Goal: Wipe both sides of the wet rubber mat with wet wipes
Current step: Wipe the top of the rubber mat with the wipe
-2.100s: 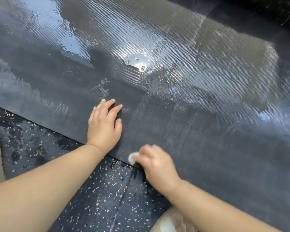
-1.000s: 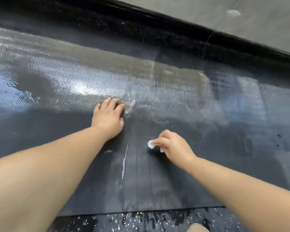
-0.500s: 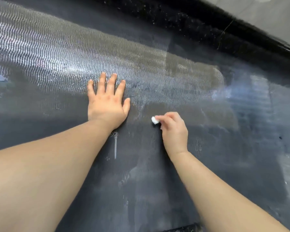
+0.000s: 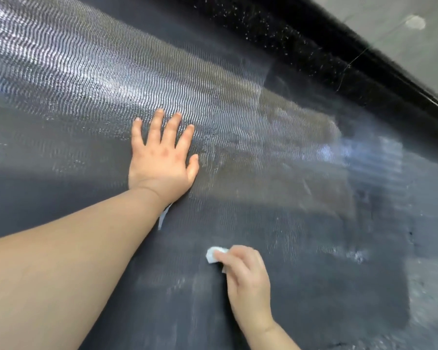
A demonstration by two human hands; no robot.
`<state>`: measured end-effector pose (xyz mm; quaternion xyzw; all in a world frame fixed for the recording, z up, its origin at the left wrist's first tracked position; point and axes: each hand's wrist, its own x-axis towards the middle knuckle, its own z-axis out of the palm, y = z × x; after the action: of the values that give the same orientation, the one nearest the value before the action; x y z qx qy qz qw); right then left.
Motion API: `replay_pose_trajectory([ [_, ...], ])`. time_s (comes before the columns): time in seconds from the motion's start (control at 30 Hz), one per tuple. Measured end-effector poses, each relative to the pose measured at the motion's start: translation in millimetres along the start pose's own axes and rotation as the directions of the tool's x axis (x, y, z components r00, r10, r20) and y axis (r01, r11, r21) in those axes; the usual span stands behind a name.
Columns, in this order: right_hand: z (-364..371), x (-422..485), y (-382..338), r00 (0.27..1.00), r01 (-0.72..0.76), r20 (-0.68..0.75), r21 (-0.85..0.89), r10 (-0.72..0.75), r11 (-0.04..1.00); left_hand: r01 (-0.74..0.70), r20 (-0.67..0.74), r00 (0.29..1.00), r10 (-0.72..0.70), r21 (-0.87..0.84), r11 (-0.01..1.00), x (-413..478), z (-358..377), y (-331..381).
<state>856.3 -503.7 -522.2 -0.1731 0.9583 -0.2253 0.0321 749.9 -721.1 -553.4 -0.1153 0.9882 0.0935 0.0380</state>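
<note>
Grip of right hand (image 4: pixel 246 281) on wipe (image 4: pixel 212 254) (mostly hidden); mat (image 4: pixel 86 72) blurred

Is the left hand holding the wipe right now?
No, the left hand lies flat with fingers spread on the mat; the right hand pinches the wipe.

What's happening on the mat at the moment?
A person is wiping the top face of a wet rubber mat. The left hand rests flat on it, fingers spread. The right hand pinches a small wadded wet wipe and presses it against the mat nearer the person. The far ribbed area gleams with water, while the near area looks duller. The underside is not in view.
</note>
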Motion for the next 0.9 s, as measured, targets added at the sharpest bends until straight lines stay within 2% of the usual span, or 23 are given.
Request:
replay_pose_trajectory([
  [0.1, -2, 25, 5, 0.999, 0.037, 0.028, 0.037, -0.038, 0.999, -0.011, 0.004, 1.0, 0.011, -0.01, 1.0, 1, -1, 0],
  [0.2, 1, 111, 2, 0.999, 0.029, -0.036, 0.048, -0.028, 0.998, -0.009, -0.006, 1.0, 0.009, -0.02, 1.0, 2, -2, -1],
  [0.33, 11, 239, -1, 0.984, -0.117, -0.124, 0.113, 0.131, 0.987, -0.004, -0.012, 1.0, 0.004, -0.033, 0.999, 1, -3, -2],
  [0.43, 19, 273, 1, 0.967, -0.188, -0.165, 0.061, 0.196, 0.98, 0.004, -0.01, 1.0, -0.005, -0.031, 1.0, 2, -3, -1],
  [0.5, 23, 246, -7, 0.976, -0.124, -0.173, 0.042, 0.13, 0.991, 0.008, -0.017, 1.0, -0.009, -0.041, 0.999, 2, -4, 0],
  [0.57, 22, 192, -10, 0.991, 0.026, -0.132, 0.051, -0.019, 0.998, 0.012, -0.021, 1.0, -0.014, -0.065, 0.998, 2, -6, -1],
  [0.7, 3, 102, 3, 0.978, 0.193, 0.077, 0.039, -0.196, 0.98, 0.011, -0.01, 1.0, -0.012, -0.084, 0.996, 2, -10, 1],
  [0.8, -2, 130, 8, 0.953, 0.273, 0.114, 0.089, -0.282, 0.958, 0.008, -0.014, 1.0, -0.009, -0.088, 0.996, 1, -11, 1],
  [0.9, 4, 207, 7, 0.955, 0.293, 0.026, 0.077, -0.295, 0.953, 0.008, -0.031, 0.999, -0.011, -0.084, 0.996, 2, -10, 0],
])
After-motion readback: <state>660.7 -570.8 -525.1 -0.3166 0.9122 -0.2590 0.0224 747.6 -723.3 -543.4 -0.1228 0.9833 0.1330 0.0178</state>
